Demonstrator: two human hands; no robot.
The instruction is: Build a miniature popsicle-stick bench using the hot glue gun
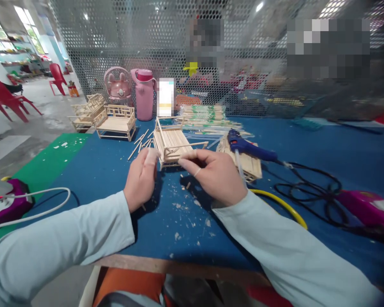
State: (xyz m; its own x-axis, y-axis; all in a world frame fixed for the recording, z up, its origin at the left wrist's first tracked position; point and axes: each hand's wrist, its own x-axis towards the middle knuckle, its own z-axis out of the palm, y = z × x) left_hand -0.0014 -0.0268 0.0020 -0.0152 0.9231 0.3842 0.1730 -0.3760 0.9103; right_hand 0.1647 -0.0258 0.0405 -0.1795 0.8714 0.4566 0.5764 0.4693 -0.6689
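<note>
A miniature bench of pale wooden sticks (173, 140) stands on the blue tabletop in front of me. My left hand (141, 178) is closed at its near left corner, the thumb up against the frame. A short stick end shows below that hand; whether the hand holds it I cannot tell. My right hand (216, 175) pinches at the bench's near right side, its fingertips close to the front edge. What lies between those fingertips is too small to make out. Loose sticks (139, 143) lie to the left of the bench.
Finished-looking small benches (117, 121) stand at the back left. A blue glue gun (251, 147) rests on a stick panel (252, 164) at right, with its black cable (307, 187) coiled beyond. Packed sticks (203, 114), a pink bottle (144, 96) and a perforated metal screen (121, 47) are behind.
</note>
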